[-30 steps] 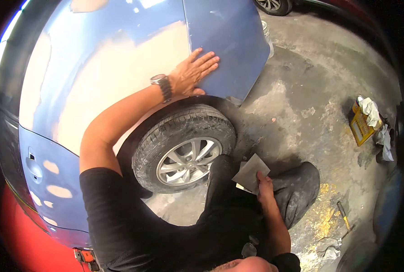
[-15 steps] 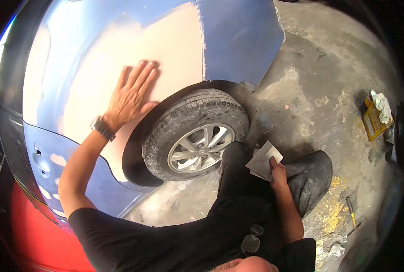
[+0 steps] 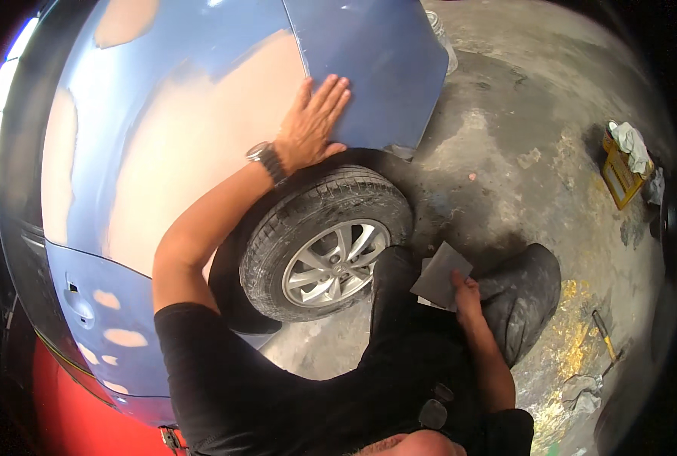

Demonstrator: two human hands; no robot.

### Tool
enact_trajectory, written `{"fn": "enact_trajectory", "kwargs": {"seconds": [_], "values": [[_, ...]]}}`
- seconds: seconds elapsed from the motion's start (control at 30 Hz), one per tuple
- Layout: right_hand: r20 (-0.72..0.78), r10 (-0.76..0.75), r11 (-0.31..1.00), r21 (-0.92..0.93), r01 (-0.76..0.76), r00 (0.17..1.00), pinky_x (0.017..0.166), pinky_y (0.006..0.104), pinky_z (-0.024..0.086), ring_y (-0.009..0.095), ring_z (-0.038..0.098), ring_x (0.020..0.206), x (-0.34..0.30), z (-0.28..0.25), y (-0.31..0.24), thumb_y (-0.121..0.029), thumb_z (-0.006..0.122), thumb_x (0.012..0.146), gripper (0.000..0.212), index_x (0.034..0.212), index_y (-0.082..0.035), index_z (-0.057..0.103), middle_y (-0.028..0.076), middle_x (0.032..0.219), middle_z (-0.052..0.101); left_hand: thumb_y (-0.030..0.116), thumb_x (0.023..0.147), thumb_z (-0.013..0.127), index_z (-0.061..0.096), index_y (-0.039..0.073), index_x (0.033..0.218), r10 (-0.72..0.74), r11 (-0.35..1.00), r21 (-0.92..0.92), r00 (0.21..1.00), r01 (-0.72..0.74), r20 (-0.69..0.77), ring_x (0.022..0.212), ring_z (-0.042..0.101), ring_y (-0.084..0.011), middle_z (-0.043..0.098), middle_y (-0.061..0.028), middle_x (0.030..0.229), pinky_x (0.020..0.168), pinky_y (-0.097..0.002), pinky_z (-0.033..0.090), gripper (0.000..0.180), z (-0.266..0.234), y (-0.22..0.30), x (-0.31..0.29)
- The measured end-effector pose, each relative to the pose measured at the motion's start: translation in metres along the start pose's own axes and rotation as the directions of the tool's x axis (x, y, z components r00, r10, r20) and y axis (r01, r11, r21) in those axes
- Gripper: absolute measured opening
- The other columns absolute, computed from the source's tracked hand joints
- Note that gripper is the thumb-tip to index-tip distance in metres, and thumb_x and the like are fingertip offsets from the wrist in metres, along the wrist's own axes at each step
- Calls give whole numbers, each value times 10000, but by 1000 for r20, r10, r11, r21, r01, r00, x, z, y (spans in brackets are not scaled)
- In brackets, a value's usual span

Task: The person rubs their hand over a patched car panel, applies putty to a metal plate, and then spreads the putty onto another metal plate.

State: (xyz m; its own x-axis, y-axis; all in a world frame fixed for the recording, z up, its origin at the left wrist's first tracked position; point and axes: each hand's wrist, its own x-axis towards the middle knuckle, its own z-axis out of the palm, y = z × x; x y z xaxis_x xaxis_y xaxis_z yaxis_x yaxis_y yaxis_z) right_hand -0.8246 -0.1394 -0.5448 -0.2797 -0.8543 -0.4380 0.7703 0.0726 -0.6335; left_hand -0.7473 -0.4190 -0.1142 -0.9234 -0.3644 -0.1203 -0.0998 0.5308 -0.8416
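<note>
My left hand (image 3: 313, 125), a dark-strapped watch on its wrist, lies flat with fingers stretched out on the blue car body. Its fingertips rest just past the seam between the beige filler patch (image 3: 201, 144) and the blue rear panel (image 3: 376, 68), above the wheel arch. Below it is the dusty tyre (image 3: 266, 251) with a silver alloy wheel (image 3: 336, 263). Over my bent leg, my right hand (image 3: 467, 295) pinches grey sandpaper (image 3: 441, 272) by its edge, thumb on top. A paler sheet edge shows beneath the grey one.
A yellow box (image 3: 622, 178) with a pale crumpled cloth (image 3: 633, 144) stands on the stained concrete floor at the right. Nearer lies a yellow-handled tool (image 3: 604, 336) beside crumpled material (image 3: 581, 391). Smaller filler spots (image 3: 125, 337) mark the blue door. Something red (image 3: 87, 410) is at lower left.
My left hand has slid right across the filler patch to the seam and the blue panel. My right hand keeps the sandpaper in nearly the same place. The view has shifted slightly.
</note>
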Motion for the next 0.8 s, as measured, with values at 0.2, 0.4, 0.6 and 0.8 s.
{"fn": "enact_trajectory", "kwargs": {"seconds": [0.2, 0.4, 0.6, 0.8], "values": [[22, 42, 999, -14, -42, 999, 836, 296, 476, 135, 634, 898, -4, 2, -5, -249, 634, 958, 273, 1110, -23, 667, 29, 1023, 701, 679, 839, 537, 213, 10, 1535, 115, 990, 72, 984, -125, 135, 1507, 126, -261, 174, -130, 1620, 1218, -488, 85, 1018, -1, 12, 0], [-10, 125, 992, -10, -125, 992, 827, 299, 482, 139, 636, 894, 9, -2, -3, -242, 641, 952, 248, 1085, -36, 669, 28, 1015, 701, 662, 852, 500, 222, 15, 1534, 69, 997, -32, 991, -66, 114, 1507, 138, -236, 174, -111, 1624, 1219, -462, 101, 981, -21, -14, -52], [-33, 142, 989, 42, -140, 989, 830, 308, 482, 156, 637, 882, 21, -10, 3, -264, 669, 934, 256, 1058, -40, 663, 33, 994, 689, 648, 815, 569, 228, 26, 1537, -5, 998, -65, 990, 14, 140, 1502, 165, -264, 193, -125, 1618, 1213, -486, 99, 1012, -39, -30, -112], [-52, 135, 989, -51, -138, 989, 829, 347, 461, 183, 592, 886, 8, 3, -8, -321, 646, 949, 361, 1083, 14, 639, 71, 1003, 660, 709, 883, 453, 242, 17, 1534, -313, 945, 60, 942, 321, -121, 1497, 167, -325, 203, -159, 1612, 1130, -649, 123, 973, -33, -55, -107]]}}
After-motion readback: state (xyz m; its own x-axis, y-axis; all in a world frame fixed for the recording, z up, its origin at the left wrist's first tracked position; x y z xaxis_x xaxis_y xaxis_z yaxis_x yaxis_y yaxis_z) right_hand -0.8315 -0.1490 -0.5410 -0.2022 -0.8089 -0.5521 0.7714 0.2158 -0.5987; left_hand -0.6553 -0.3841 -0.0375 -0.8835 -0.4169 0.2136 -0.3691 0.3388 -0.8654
